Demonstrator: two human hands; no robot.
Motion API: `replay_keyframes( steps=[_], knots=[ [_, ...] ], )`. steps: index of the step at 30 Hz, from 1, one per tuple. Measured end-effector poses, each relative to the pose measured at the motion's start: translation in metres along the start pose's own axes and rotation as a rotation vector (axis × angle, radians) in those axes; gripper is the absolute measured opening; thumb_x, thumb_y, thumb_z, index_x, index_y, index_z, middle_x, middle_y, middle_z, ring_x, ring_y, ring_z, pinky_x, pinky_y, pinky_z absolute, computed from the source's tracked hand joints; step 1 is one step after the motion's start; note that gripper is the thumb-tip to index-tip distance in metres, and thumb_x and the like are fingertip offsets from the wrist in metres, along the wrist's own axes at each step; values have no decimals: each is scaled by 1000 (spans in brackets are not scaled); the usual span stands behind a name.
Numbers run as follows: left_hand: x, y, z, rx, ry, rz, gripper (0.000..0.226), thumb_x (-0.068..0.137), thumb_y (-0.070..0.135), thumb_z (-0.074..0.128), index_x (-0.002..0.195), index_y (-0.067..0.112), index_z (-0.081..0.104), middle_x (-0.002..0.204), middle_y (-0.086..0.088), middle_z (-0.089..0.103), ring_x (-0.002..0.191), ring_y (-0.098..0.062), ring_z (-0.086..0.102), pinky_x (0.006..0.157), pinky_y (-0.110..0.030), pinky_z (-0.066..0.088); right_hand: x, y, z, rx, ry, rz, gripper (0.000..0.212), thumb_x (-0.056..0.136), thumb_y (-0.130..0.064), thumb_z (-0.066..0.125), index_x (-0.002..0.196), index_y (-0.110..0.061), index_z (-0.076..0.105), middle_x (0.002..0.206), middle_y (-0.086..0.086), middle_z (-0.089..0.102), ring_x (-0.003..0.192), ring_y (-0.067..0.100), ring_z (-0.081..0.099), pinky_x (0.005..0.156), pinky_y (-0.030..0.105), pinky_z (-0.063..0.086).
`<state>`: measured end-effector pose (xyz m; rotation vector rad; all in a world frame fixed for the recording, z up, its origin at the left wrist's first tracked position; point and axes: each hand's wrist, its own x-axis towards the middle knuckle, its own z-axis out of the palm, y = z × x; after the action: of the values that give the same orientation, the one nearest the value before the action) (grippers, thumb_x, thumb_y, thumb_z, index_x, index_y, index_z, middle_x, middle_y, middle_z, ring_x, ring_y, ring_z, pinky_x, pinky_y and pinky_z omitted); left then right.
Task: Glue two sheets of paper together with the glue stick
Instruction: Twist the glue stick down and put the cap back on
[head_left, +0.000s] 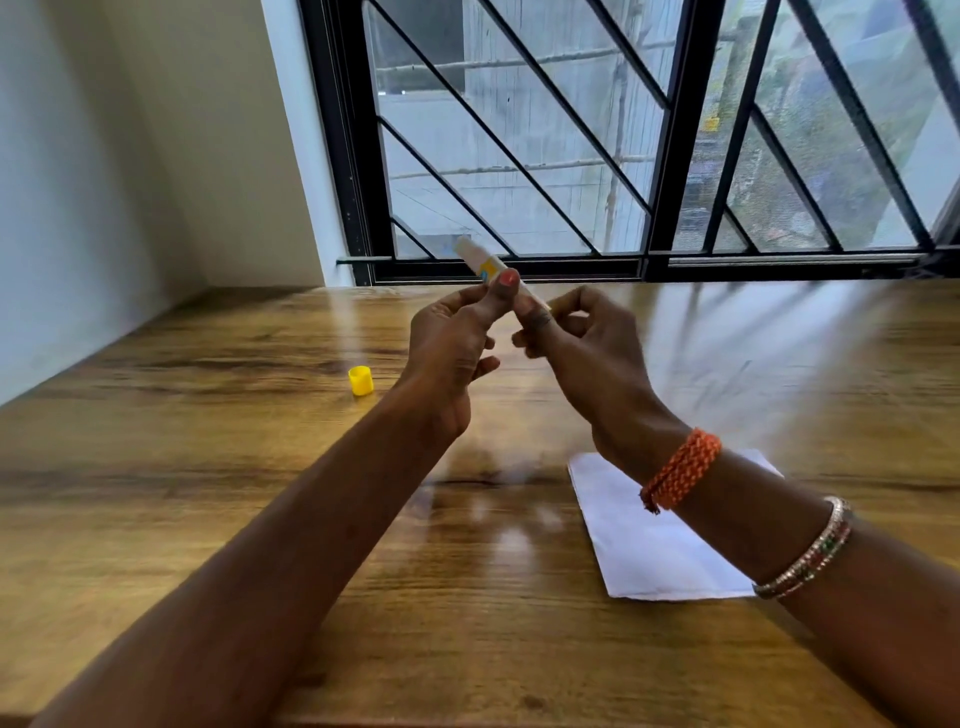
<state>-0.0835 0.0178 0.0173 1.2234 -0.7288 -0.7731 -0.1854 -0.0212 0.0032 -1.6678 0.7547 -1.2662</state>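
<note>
Both hands hold the glue stick (485, 267) up over the table (208, 467): left hand (452, 353) pinches its middle, right hand (582, 343) its bottom. It tilts up and left. The paper (649, 551) lies under the right arm, nearer that hand. The yellow cap (361, 380) sits off.

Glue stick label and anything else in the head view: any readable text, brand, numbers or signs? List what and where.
No readable text anywhere.
glue stick: yellow and blue print on the barrel, motion-blurred and partly hidden by the left hand and right hand; nothing can be read.
yellow cap: plain, no marking visible.
paper: blank on the visible face.
Yellow patch outside the window: too blurred to read.
</note>
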Motion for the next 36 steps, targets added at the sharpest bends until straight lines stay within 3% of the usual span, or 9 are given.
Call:
replay_keyframes(
  steps=[4, 7, 9, 11, 17, 23, 29, 34, 36],
  knots=[
    [-1, -2, 1, -15, 15, -4, 26, 76, 42, 69, 91, 22, 67, 85, 8, 62, 78, -11, 47, 64, -27, 42, -1, -3, 1, -224, 120, -213, 28, 78, -33, 75, 81, -14, 54, 73, 0, 66, 73, 22, 65, 76, 53, 53],
    [-2, -1, 3, -89, -6, 36, 17, 78, 42, 67, 82, 25, 66, 80, 11, 61, 77, -11, 46, 66, -27, 42, 2, -4, -1, -55, 60, -199, 23, 83, -24, 71, 81, -10, 54, 73, 11, 66, 66, 18, 65, 65, 34, 57],
    [-2, -1, 3, -114, -55, 68, 16, 81, 42, 63, 81, 26, 65, 82, 10, 61, 79, -11, 47, 69, -27, 43, 4, -4, -2, 58, -14, -162, 17, 90, -20, 62, 81, -10, 53, 69, 6, 65, 59, 2, 61, 58, 13, 49],
    [-2, 0, 2, -124, -136, 94, 16, 85, 40, 57, 84, 26, 65, 85, 9, 62, 83, -11, 50, 70, -27, 44, 5, -4, -3, 105, -80, -124, 18, 96, -20, 52, 82, -8, 53, 66, 2, 61, 56, -4, 56, 56, 6, 43],
    [-4, 1, 3, -112, -297, 168, 18, 91, 33, 48, 92, 27, 64, 89, 15, 70, 90, -6, 60, 74, -30, 45, 7, 0, -2, 335, -205, 258, 44, 102, -39, 33, 76, -11, 56, 48, -4, 59, 50, 10, 54, 62, 27, 45],
    [-2, 2, 3, -139, -367, 191, 22, 97, 28, 38, 102, 26, 60, 97, 16, 68, 94, -2, 60, 79, -27, 43, 7, 0, -1, 514, -237, 407, 45, 98, -46, 39, 76, -10, 55, 46, 0, 56, 44, 12, 54, 53, 25, 51],
    [-2, 6, 4, -209, -252, 156, 18, 93, 32, 46, 83, 25, 60, 74, 15, 67, 76, -1, 60, 68, -26, 45, 3, -2, 2, 511, -197, 101, 15, 95, -24, 54, 84, -13, 53, 58, 0, 66, 54, 9, 63, 56, 21, 54],
    [-1, 4, 3, -177, -189, 111, 19, 89, 40, 51, 81, 26, 61, 86, 13, 68, 91, -9, 60, 79, -33, 44, 2, 0, 2, 15, -42, -366, 21, 85, -8, 69, 85, -11, 48, 75, 6, 66, 64, 12, 63, 54, 17, 47],
    [-1, 1, 3, -133, -172, 84, 22, 89, 44, 50, 83, 26, 62, 95, 9, 68, 98, -12, 60, 83, -35, 41, 2, 3, -1, -234, 42, -529, 22, 81, -8, 73, 84, -9, 51, 80, 4, 65, 69, 19, 59, 59, 23, 47]
  ],
)
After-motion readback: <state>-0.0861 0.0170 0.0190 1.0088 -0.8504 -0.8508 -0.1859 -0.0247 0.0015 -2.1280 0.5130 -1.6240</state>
